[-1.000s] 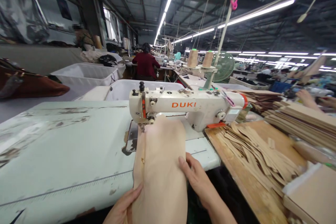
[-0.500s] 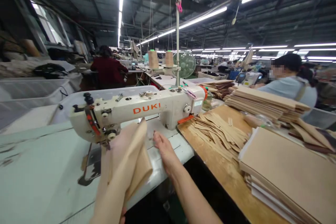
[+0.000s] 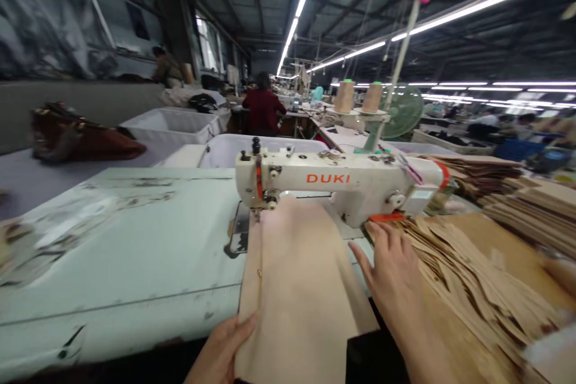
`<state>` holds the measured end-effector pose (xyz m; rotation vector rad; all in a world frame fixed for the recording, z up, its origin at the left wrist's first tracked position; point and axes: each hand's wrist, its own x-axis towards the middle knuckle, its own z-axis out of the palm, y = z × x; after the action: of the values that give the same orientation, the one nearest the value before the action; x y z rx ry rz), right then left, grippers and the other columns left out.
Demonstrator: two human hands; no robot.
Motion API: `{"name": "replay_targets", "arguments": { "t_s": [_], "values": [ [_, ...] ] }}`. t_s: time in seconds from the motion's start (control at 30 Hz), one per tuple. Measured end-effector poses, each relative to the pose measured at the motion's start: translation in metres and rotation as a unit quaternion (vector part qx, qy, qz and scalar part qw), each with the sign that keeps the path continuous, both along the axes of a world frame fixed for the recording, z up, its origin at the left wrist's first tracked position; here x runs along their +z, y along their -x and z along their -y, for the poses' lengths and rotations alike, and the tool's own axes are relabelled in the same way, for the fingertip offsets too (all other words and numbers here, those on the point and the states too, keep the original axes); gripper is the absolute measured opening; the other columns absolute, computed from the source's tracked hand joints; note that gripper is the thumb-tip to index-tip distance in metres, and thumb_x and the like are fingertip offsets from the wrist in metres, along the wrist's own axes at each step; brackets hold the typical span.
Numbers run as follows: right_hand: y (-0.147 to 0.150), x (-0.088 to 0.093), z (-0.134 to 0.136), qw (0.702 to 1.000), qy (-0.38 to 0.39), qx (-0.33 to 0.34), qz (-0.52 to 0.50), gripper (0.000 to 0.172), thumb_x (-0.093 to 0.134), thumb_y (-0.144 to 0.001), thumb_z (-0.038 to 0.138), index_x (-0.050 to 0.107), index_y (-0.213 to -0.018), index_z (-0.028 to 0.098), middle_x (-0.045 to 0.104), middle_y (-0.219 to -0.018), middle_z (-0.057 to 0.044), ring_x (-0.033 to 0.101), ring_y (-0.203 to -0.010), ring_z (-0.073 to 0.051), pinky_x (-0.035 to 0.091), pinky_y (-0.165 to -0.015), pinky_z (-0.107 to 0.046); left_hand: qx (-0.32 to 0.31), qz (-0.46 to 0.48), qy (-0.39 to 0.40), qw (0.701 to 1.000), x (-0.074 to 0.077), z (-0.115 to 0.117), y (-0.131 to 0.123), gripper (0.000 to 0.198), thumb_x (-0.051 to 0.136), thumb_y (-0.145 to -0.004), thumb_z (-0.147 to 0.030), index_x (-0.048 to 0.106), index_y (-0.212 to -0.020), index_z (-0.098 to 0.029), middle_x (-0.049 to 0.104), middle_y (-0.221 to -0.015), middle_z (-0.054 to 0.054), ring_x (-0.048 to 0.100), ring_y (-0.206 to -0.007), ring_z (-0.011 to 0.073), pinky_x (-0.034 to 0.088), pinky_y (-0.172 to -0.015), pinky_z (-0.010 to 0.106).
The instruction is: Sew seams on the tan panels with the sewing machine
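A long beige fabric or leather panel [image 3: 301,276] lies under the needle area of the white DUKI sewing machine [image 3: 333,183] and hangs over the table's front edge. A narrow strip runs along its left side. My left hand [image 3: 227,342] pinches the panel's lower left edge, thumb on top. To the right of the panel, my right hand [image 3: 393,273] is spread, thumb apart from the fingers, holding nothing I can see. Its fingertips are close to the machine's base and the near end of the loose beige strips [image 3: 468,276].
Stacked beige panels [image 3: 531,210] stand on the wooden board at right. Two thread cones [image 3: 345,97] and a green fan [image 3: 402,111] are behind the machine. White bins [image 3: 175,123] and a brown bag [image 3: 83,138] are at left. A person in dark red [image 3: 263,108] sits further back.
The view has swung left. The panel, folded up before, now lies flat. My left hand shows at its lower edge, and my right hand has moved from the machine bed toward the strips.
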<state>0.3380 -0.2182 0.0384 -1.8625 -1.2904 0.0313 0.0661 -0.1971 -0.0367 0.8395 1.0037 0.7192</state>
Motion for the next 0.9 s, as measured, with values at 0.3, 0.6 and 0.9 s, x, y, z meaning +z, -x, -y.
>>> {"name": "replay_targets", "arguments": {
  "t_s": [0.3, 0.6, 0.9],
  "values": [
    [0.124, -0.111, 0.005, 0.869, -0.141, 0.31, 0.359, 0.045, 0.05, -0.092, 0.018, 0.051, -0.135, 0.005, 0.064, -0.124, -0.017, 0.061, -0.114, -0.029, 0.054, -0.09, -0.036, -0.043, 0.076, -0.054, 0.995, -0.01, -0.004, 0.003, 0.044, 0.077, -0.074, -0.055, 0.076, -0.086, -0.012, 0.074, -0.092, 0.011, 0.065, -0.097, 0.0311, 0.05, -0.09, 0.037],
    [0.116, -0.074, 0.003, 0.914, 0.007, 0.362, 0.185, 0.044, 0.045, -0.077, -0.002, 0.064, -0.111, 0.019, 0.066, -0.11, -0.008, 0.064, -0.096, -0.021, 0.055, -0.082, -0.029, -0.091, -0.186, -0.349, 0.914, 0.013, -0.017, 0.037, 0.046, 0.046, -0.099, -0.049, 0.069, -0.077, -0.016, 0.068, -0.073, 0.003, 0.062, -0.07, 0.0182, 0.047, -0.066, 0.022],
    [0.098, -0.047, -0.007, 0.93, 0.081, 0.287, -0.215, 0.019, 0.06, -0.092, 0.035, 0.068, -0.086, 0.018, 0.066, -0.081, -0.002, 0.062, -0.078, -0.016, 0.047, -0.07, -0.023, -0.096, -0.138, -0.254, 0.952, 0.011, -0.024, 0.043, 0.048, 0.049, -0.094, -0.056, 0.07, -0.104, -0.014, 0.074, -0.097, 0.009, 0.07, -0.09, 0.0239, 0.055, -0.08, 0.028]
  ]
}}
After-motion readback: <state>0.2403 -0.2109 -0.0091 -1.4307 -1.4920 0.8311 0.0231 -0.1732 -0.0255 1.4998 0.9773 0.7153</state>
